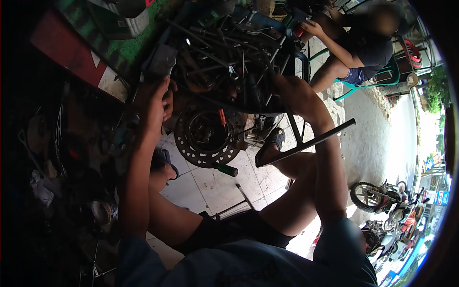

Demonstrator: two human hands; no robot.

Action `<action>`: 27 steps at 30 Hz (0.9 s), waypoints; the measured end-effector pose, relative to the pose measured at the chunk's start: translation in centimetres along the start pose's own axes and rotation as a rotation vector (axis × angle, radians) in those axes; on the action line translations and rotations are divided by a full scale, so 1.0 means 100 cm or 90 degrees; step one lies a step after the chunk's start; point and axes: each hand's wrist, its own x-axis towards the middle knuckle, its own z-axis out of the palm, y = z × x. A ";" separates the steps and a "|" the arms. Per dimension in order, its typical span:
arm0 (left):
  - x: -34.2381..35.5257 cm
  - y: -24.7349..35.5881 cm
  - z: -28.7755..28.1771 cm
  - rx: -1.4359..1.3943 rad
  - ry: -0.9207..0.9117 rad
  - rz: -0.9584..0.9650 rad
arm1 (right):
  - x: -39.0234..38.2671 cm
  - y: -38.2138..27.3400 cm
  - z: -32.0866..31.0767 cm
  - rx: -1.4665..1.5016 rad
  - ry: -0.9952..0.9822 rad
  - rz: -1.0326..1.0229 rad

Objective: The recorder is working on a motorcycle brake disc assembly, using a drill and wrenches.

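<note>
A tray (224, 106) heaped with wrenches, rods and other metal tools is in front of me. My right hand (295, 95) is closed at its right side on a T-handle wrench (299, 131), whose long crossbar hangs toward me over my forearm and knee. At the tray's left edge my left hand (165, 103) has its fingers curled in, close to a grey rounded metal piece (165, 60). Shadow hides what those fingers grip. Several wrenches (208, 52) lie crossed in the pile.
Below the tray, a round perforated metal disc (205, 160) holds small parts and a red-handled tool (222, 116). A green-handled tool (228, 170) juts over the tiled floor (213, 186). Another person (363, 52) sits at the upper right. Motorcycles (382, 196) stand outside at right.
</note>
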 end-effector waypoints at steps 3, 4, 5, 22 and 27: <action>0.000 -0.004 0.010 -0.045 -0.022 0.014 | -0.003 -0.004 -0.011 0.411 -0.084 0.206; 0.000 -0.005 0.014 -0.069 -0.051 0.009 | -0.006 -0.006 -0.016 0.480 -0.104 0.223; 0.000 -0.005 0.018 -0.092 -0.077 0.004 | -0.006 -0.007 -0.018 0.534 -0.119 0.288; -0.051 -0.016 0.098 -0.097 -0.348 -0.047 | 0.022 -0.034 0.031 0.949 -0.116 0.343; -0.064 -0.006 0.090 0.009 -0.323 0.024 | 0.030 -0.049 0.043 0.617 -0.071 0.259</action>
